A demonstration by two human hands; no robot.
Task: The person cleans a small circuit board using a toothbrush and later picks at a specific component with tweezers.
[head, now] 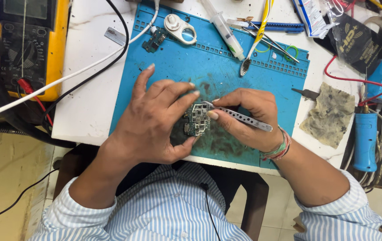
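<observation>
Head view. Small circuit board (pixel 196 119) sits on the blue work mat (pixel 226 76), near its front edge, roughly mid-mat. Left hand (pixel 155 120) lies over the board's left side, thumb under its lower edge and fingertips curled onto the top edge, so the fingers are closed around the board and pin it down. Right hand (pixel 249 118) pinches metal tweezers (pixel 240 118) between thumb and forefinger, fingers narrow; the tips touch the board's upper right corner. Wrist of that hand wears a band of threads.

To do this well, my judgement: keep the left-hand pin firm so the board cannot skate on the mat, rest the right hand's heel on the mat for a steady tip, and work with light pressure, since the board's parts look tiny and crowded.

Around: a syringe (pixel 223 27), toothbrush (pixel 254 42) and loupe (pixel 181 29) at the mat's far edge; stained cloth (pixel 329 114) to the right; yellow multimeter (pixel 28 42) far left.
</observation>
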